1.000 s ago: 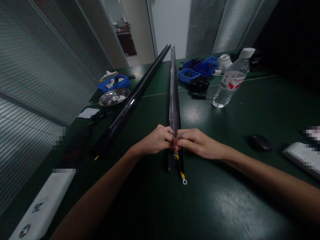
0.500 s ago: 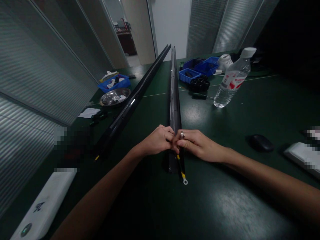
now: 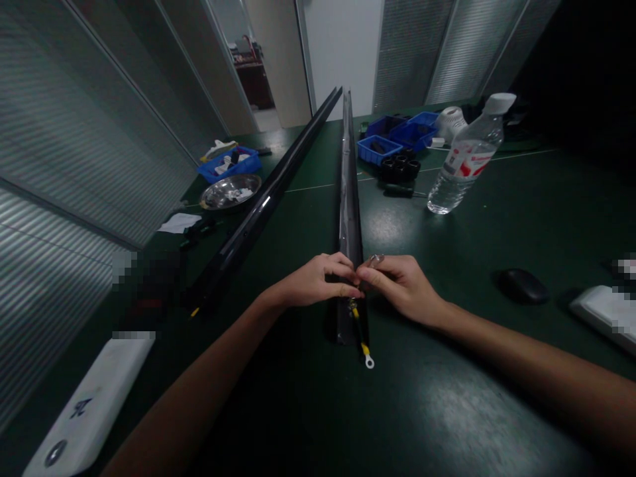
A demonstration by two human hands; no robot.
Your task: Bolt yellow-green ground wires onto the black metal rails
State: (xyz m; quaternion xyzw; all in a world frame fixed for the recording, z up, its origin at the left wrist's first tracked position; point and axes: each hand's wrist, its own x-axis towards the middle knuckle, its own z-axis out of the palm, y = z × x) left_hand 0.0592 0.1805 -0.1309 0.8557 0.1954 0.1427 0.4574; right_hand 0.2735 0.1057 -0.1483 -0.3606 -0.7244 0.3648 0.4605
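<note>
A long dark channel-shaped profile [image 3: 350,225] lies lengthwise before me. Near its close end is a short wire [image 3: 358,328] with yellow ends and a ring terminal [image 3: 369,362] that hangs past the edge. My left hand [image 3: 320,281] reaches over the profile from the left, thumb and fingertips closed at the spot just above the wire. From the right, my right hand [image 3: 400,281], with a ring on one finger, pinches at the same spot, its fingertips meeting the left ones. Whatever small thing is between the fingers is hidden.
A second dark profile [image 3: 268,199] lies slantwise on the left. Beyond it are a metal bowl [image 3: 231,192] and a blue basket [image 3: 231,163]. A water bottle [image 3: 467,159], a screwdriver [image 3: 400,190], blue bins [image 3: 380,149] and a black mouse [image 3: 521,285] are on the right.
My right hand has shifted slightly right and its fingers have changed from overlapping the left hand to a fingertip pinch. My left thumb now reaches further across the profile, and more of the wire's upper end shows.
</note>
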